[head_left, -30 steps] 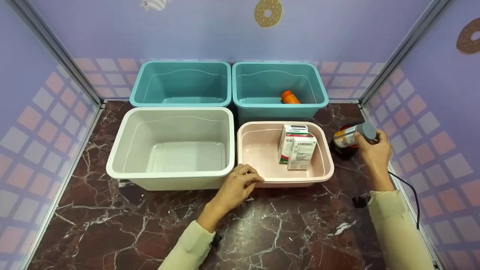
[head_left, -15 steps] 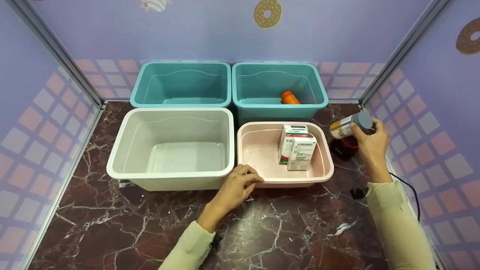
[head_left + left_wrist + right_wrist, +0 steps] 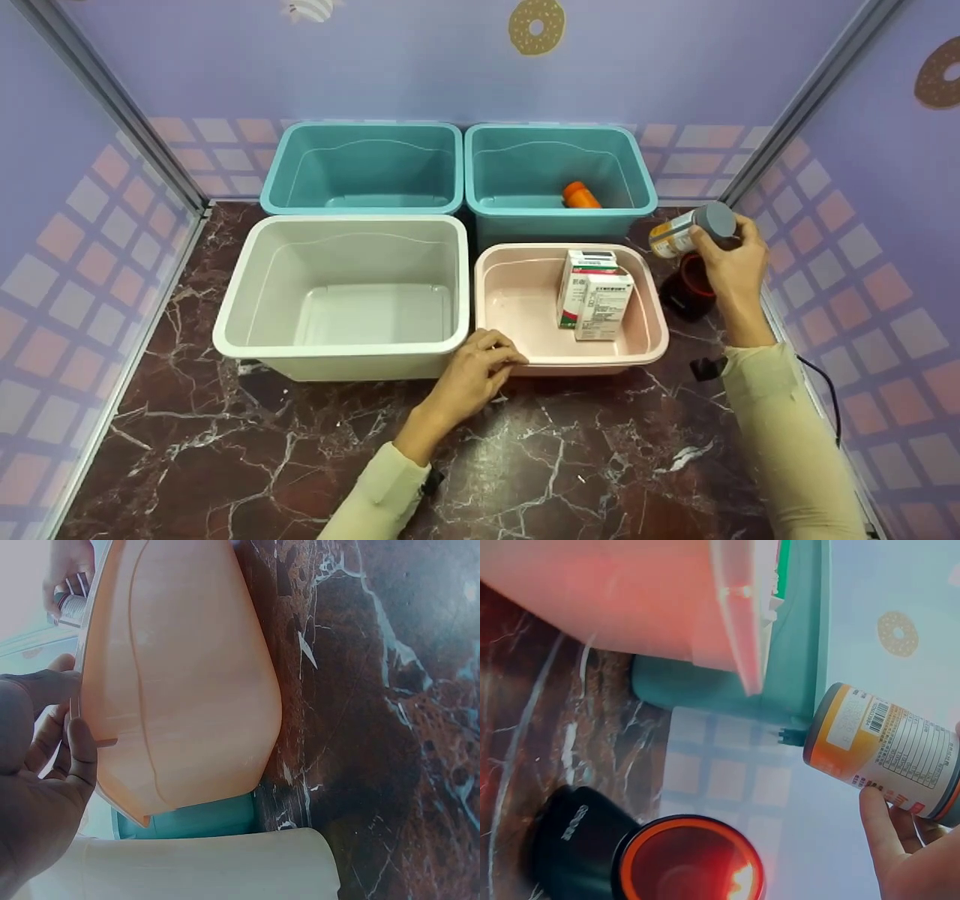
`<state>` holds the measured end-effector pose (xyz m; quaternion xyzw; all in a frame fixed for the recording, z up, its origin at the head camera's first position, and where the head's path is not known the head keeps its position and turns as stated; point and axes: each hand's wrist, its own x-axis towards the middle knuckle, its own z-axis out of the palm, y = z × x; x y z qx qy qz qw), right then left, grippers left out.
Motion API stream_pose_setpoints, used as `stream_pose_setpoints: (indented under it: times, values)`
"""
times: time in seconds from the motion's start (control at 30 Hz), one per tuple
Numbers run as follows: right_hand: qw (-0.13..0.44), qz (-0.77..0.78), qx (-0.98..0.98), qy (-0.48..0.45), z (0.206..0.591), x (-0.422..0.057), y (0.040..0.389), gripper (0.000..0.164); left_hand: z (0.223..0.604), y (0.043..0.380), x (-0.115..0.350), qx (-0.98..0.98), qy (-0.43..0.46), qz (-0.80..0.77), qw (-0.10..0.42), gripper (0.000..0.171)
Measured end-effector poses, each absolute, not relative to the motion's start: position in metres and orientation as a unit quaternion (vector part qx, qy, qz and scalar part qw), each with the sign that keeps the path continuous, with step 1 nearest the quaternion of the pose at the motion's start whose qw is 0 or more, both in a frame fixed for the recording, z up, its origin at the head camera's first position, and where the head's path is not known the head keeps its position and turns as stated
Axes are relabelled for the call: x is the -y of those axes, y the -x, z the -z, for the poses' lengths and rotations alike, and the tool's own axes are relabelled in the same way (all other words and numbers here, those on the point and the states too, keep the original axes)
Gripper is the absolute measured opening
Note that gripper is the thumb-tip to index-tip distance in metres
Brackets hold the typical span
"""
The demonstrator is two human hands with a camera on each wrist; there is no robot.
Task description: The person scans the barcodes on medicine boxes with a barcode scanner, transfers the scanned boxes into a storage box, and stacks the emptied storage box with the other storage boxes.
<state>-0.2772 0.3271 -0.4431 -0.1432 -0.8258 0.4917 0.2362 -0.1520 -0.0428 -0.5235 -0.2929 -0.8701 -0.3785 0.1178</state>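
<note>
My left hand (image 3: pixel 469 379) pinches the near left rim of the pink bin (image 3: pixel 592 361), with thumb and fingers on either side of the rim in the left wrist view. Two white cartons (image 3: pixel 603 309) stand inside that bin on its right side. At the right, my right hand (image 3: pixel 737 274) holds a tilted grey-capped bottle (image 3: pixel 675 234) with a white and orange label. Its barcode shows in the right wrist view. Below the bottle is a black device (image 3: pixel 684 296) with a round red-lit opening (image 3: pixel 690 866), apart from the bottle.
Left of the pink bin stands a white bin (image 3: pixel 341 349). Two teal bins (image 3: pixel 360 211) line the back; the right one contains an orange bottle (image 3: pixel 580 196). A black cable (image 3: pixel 829 390) runs along the right wall. Purple walls enclose the dark marbled table (image 3: pixel 225 457).
My right hand has carried the bottle farther back and slightly left, uncovering more of the black device. My left hand remains on the pink bin's rim.
</note>
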Motion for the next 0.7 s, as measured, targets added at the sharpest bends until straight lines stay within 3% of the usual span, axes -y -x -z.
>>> stream_pose_setpoints:
  times: [0.7]
  values:
    - [0.263, -0.545, 0.788, 0.111, 0.428, -0.302, 0.308, 0.046, 0.523, 0.153, 0.043, 0.869, 0.298, 0.376, 0.118, 0.017]
